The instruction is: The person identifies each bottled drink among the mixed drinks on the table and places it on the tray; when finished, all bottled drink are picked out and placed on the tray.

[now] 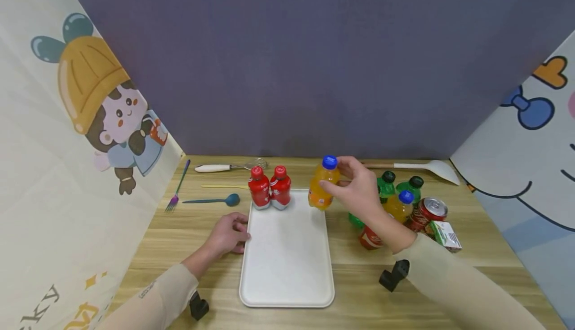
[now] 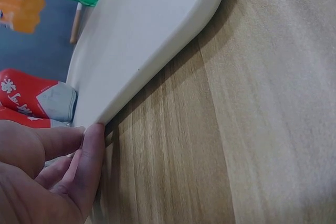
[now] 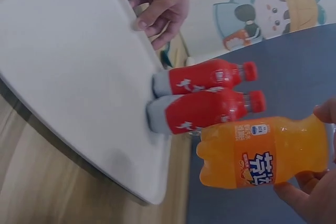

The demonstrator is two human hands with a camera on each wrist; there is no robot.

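My right hand [image 1: 361,190] holds an orange soda bottle [image 1: 320,190] with a blue cap, upright, over the far right corner of a white tray [image 1: 287,260]. In the right wrist view the bottle's base [image 3: 212,156] hangs apart from the tray surface, with thumb and fingers around its upper part. My left hand [image 1: 226,234] pinches the tray's left edge; the left wrist view has thumb and finger right at the rim [image 2: 126,93]. Two red bottles [image 1: 259,190] with white bottoms stand side by side on the tray's far left corner.
Right of the tray cluster green bottles [image 1: 415,186], another orange soda bottle [image 1: 404,202], red cans [image 1: 433,209] and a small carton [image 1: 445,235], partly behind my right arm. A whisk [image 1: 215,168], fork [image 1: 172,202], blue spoon [image 1: 231,199] and white spoon [image 1: 442,171] lie around.
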